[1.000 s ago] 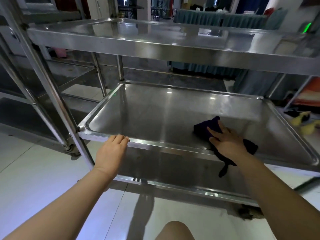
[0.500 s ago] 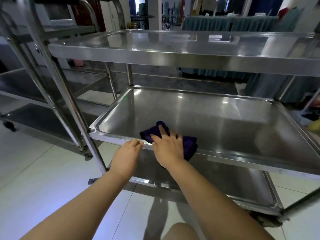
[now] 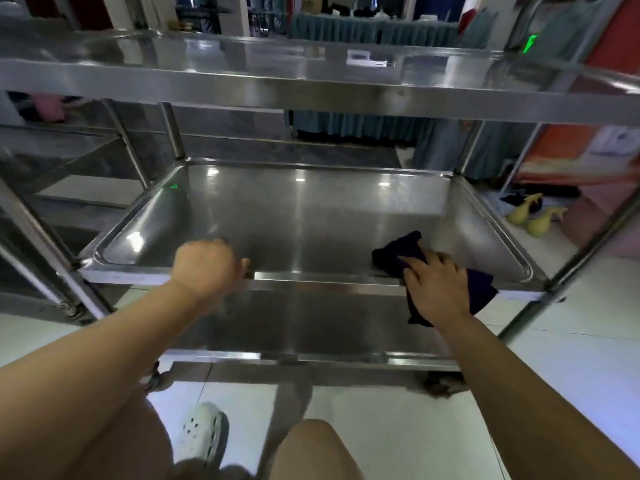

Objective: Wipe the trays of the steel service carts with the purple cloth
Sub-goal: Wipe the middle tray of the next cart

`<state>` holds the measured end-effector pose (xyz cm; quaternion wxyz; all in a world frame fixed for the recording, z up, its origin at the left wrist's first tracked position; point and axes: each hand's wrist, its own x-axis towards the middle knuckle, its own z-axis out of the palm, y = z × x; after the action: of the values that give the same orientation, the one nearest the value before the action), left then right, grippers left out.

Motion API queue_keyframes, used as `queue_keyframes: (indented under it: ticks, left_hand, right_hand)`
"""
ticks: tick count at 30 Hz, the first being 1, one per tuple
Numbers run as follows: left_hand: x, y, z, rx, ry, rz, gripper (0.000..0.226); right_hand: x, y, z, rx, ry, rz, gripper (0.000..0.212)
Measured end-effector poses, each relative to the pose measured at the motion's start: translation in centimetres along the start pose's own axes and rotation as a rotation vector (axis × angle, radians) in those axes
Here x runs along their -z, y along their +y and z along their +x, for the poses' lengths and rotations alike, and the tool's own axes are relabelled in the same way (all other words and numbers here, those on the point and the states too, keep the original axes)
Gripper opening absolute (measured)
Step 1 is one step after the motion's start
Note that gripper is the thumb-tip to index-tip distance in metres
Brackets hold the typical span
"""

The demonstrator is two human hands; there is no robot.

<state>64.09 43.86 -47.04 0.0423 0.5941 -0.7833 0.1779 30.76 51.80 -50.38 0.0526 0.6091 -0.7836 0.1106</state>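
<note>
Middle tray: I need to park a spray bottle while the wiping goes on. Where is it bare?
The steel middle tray is bare from its far rim forward and across its left half, between the left hand gripping the near rim and the purple cloth. The near right corner is crowded: the right hand presses the cloth over the rim there.

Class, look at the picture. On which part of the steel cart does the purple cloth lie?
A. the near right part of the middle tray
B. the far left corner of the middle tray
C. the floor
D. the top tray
A: the right hand presses the purple cloth on the middle tray near its front right rim.
</note>
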Motion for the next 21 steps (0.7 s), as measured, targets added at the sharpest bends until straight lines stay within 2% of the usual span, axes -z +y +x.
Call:
queue_keyframes:
  ticks: [1, 3, 6, 8, 11, 14, 17, 21]
  left_hand:
    - [-0.3, 0.6, 0.8, -0.091, 0.049, -0.073, 0.032]
    - [-1.3, 1.9, 2.4, -0.229, 0.038, -0.172, 0.029]
    - [-2.9, 3.6, 4.4, -0.323, 0.08, -0.178, 0.048]
    - [-4.3, 3.8, 5.2, -0.333, 0.082, -0.204, 0.056]
    - [-5.8, 3.4, 5.6, -0.271, 0.058, -0.333, 0.056]
    - [-6.6, 2.9, 5.5, -0.211, -0.014, -0.474, 0.062]
    - [-7.5, 2.5, 5.6, -0.184, -0.009, -0.555, 0.065]
    - [-7.6, 2.8, 5.9, -0.226, 0.104, -0.522, 0.058]
  right_hand:
    - [0.1, 0.4, 0.3, -0.025, -0.004, 0.009, 0.064]
    - [0.2, 0.0, 0.7, -0.069, -0.022, 0.019, 0.057]
    - [0.1, -2.0, 1.2, -0.103, -0.068, -0.052, 0.041]
    - [-0.1, -4.3, 1.3, -0.048, -0.102, -0.083, 0.041]
    - [-0.8, -10.0, 2.2, 0.139, -0.167, -0.021, 0.043]
    - [-2.1, -15.4, 4.6, 0.281, -0.296, 0.038, 0.046]
    - [-3.0, -16.1, 7.7, 0.273, -0.388, 0.088, 0.048]
    - [-3.3, -11.7, 10.3, 0.175, -0.369, 0.049, 0.048]
